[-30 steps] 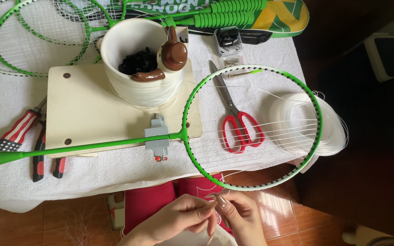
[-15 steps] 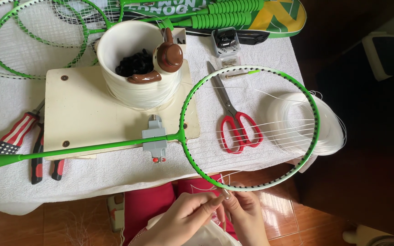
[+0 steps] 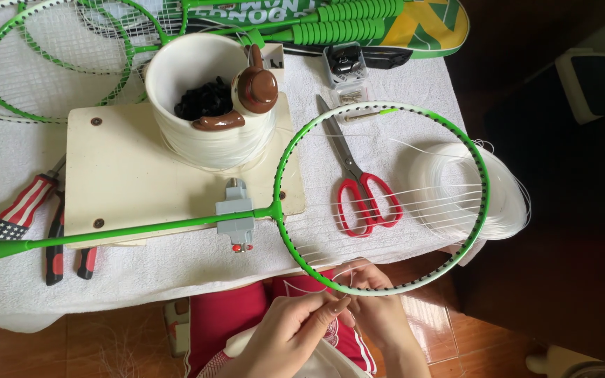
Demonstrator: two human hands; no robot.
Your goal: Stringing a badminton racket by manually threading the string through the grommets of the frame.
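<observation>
A green badminton racket (image 3: 386,112) lies across the table, its shaft held in a grey clamp (image 3: 238,215) on a cream board (image 3: 127,175). Only a few clear strings cross its frame. My left hand (image 3: 295,329) and my right hand (image 3: 372,297) meet at the near rim of the frame. Both pinch the thin clear string (image 3: 341,269) where it leaves the rim. My right hand reaches up under the frame's edge.
Red-handled scissors (image 3: 358,189) lie inside the frame. A coil of clear string (image 3: 505,189) sits at the right. A white mug (image 3: 208,105) holds black grommets. Pliers (image 3: 54,245), a striped-handled tool (image 3: 19,210), more green rackets (image 3: 50,56) and a small parts box (image 3: 346,66) surround the board.
Both hands have moved up from below the table edge to the racket's near rim. The right hand now lies under the frame.
</observation>
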